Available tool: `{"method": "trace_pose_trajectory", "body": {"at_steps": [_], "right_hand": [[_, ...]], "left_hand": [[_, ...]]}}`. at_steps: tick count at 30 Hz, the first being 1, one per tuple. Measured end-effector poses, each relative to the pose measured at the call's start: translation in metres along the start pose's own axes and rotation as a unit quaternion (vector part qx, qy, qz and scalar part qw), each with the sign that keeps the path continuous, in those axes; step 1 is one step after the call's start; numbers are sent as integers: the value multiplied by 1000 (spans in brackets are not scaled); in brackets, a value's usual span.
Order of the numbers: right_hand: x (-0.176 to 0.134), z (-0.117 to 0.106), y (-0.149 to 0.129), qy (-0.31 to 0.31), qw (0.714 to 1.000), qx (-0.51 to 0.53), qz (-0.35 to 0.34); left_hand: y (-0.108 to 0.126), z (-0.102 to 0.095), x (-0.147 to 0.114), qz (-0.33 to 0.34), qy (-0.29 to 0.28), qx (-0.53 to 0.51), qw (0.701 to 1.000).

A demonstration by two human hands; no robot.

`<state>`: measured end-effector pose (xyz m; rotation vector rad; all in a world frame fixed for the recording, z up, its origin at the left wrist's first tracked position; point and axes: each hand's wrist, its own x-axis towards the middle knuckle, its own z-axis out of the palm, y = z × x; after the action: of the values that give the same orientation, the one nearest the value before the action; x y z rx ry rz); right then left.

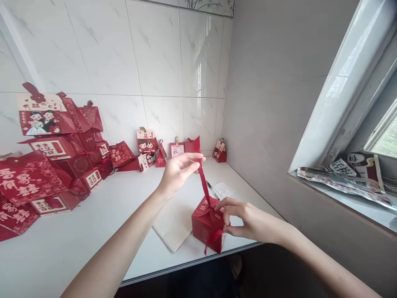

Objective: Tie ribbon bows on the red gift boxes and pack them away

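A small red gift box with gold print stands near the table's front edge, its top flaps folded together. Raised above it, my left hand pinches one end of a red ribbon, which runs taut down to the box top. My right hand is at the box's right side, its index finger touching the top by the ribbon. Its thumb and a curled finger close on the other ribbon tail, which hangs over the box's front. The exact grip there is partly hidden.
Several red gift boxes are stacked at the left. More small boxes stand along the tiled wall. A lined notebook, a pen and paper lie around the box. Packets rest on the windowsill at right.
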<state>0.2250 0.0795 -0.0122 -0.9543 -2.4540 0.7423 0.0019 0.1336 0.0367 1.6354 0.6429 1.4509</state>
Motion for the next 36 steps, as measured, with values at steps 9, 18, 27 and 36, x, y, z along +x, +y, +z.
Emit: {"method": "trace_pose_trajectory", "body": {"at_steps": [9,18,27,36], "right_hand": [[76,12,19,37,876,480,-26],[127,-2,1,185,768,611,-46],[152,-34,-15,296,799,507,-131],[139,-51,-4,109,905,384,-148]], "left_hand": [[11,-26,-13,63,74,146,985],[7,-23,-4,117,187,153,963],[0,-10,35,114,131,146,974],[2,-18,29,115,119,127,978]]}}
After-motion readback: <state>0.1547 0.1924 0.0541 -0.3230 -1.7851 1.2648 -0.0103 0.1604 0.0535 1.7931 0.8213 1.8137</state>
